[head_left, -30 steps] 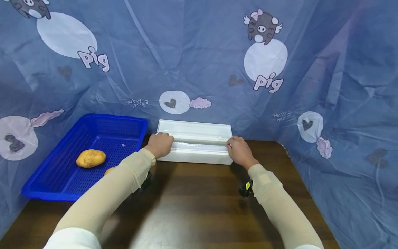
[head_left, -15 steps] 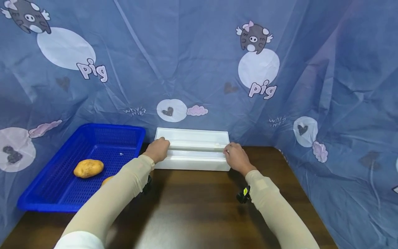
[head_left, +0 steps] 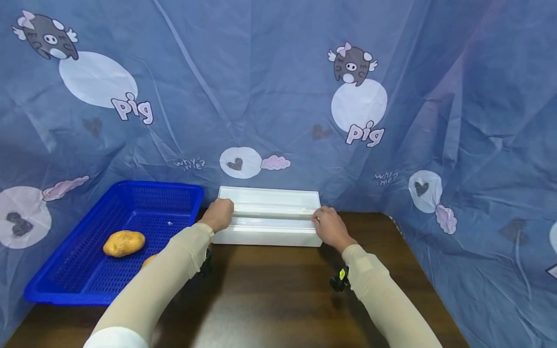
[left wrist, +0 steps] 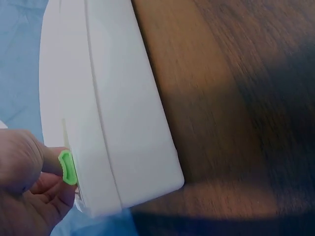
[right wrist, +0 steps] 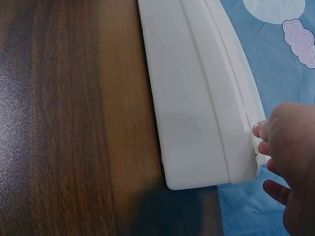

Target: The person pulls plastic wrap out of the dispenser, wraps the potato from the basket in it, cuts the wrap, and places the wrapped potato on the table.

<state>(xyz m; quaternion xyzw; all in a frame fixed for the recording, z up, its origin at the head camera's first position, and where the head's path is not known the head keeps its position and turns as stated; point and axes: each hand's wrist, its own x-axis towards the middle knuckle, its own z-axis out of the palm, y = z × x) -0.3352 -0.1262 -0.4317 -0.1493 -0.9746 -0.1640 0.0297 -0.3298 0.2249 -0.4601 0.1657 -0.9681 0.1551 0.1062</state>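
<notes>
A long white box [head_left: 267,237] that looks like a cling film dispenser stands against the back curtain, its lid [head_left: 270,197] raised. A shiny pale strip shows in its slot. At the left end is my left hand [head_left: 218,213]; the left wrist view shows thumb and finger pinching a small green plastic piece [left wrist: 68,167] against the box. My right hand [head_left: 331,226] grips the opposite end with bent fingers. In the right wrist view its fingertips [right wrist: 259,129] lie along the box's back edge, and the knuckles partly hide what they pinch.
A blue plastic basket [head_left: 65,300] stands on the left of the brown wooden table [head_left: 270,299]. One potato [head_left: 124,243] lies in it, and another [head_left: 149,261] is partly behind the left sleeve. A blue printed curtain [head_left: 278,96] hangs close behind the box and along the right.
The head view has tilted upward, so everything appears lower in it. Both hands stay at the ends of the white box, and its lid remains raised.
</notes>
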